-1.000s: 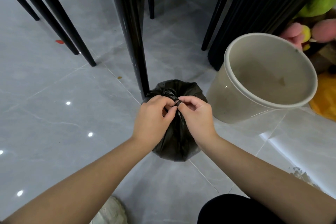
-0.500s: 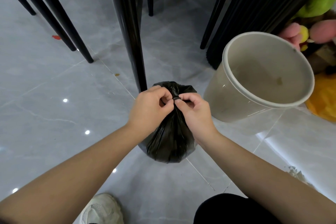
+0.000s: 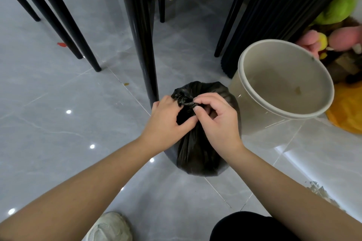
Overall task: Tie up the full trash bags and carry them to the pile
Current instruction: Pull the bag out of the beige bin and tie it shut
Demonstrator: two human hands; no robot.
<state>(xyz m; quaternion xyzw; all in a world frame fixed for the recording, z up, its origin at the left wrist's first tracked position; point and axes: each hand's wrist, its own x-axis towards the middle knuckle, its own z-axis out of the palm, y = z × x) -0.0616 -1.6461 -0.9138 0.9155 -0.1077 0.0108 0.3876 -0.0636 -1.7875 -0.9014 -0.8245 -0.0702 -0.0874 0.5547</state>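
Observation:
A full black trash bag [image 3: 195, 158] stands on the grey tiled floor in the middle of the view, its top gathered into a twisted neck. My left hand [image 3: 168, 123] grips the neck from the left, fingers curled into the plastic. My right hand [image 3: 217, 121] pinches the twisted end of the neck between thumb and forefinger from the right. The two hands touch over the bag's top and hide most of the knot.
An empty beige bin [image 3: 286, 86] stands just right of the bag. A black chair leg [image 3: 141, 45] rises right behind the bag, with more legs [image 3: 64, 25] at left. Plush toys [image 3: 333, 39] and an orange bag [image 3: 346, 111] lie at right. My shoe [image 3: 109, 229] is below.
My hands have worked the bag's neck: the right hand's fingers now pinch the twisted end further up, and more of the crumpled top shows beyond the left hand. The bag stays in place.

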